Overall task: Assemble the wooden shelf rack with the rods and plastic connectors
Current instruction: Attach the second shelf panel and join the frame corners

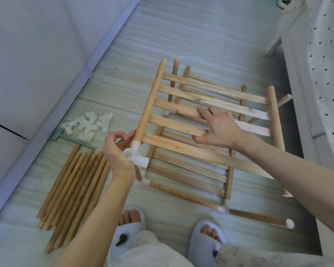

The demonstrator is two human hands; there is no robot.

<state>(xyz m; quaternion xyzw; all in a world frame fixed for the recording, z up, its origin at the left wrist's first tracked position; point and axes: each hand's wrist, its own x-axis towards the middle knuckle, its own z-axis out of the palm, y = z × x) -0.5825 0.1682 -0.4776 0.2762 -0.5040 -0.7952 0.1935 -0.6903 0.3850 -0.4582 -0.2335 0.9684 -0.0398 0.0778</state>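
A slatted wooden shelf panel (183, 110) is held tilted above the floor. My right hand (218, 128) grips its middle slats from above. A white plastic connector (136, 156) sits on the near end of the panel's left rod, and my left hand (116, 149) is wrapped around that corner, palm against the connector. Beneath lies a second slatted panel (189, 176) on the floor with white connectors (225, 207) and rods at its near corners. Several loose rods (73, 189) lie bundled at the left. A pile of white connectors (91, 125) rests beyond them.
A green T-shaped tool (66, 138) lies beside the connector pile. A white cabinet (37, 64) runs along the left, and a bed with a dotted cover (324, 54) stands at the right. My slippered feet (206, 239) are at the bottom on the tiled floor.
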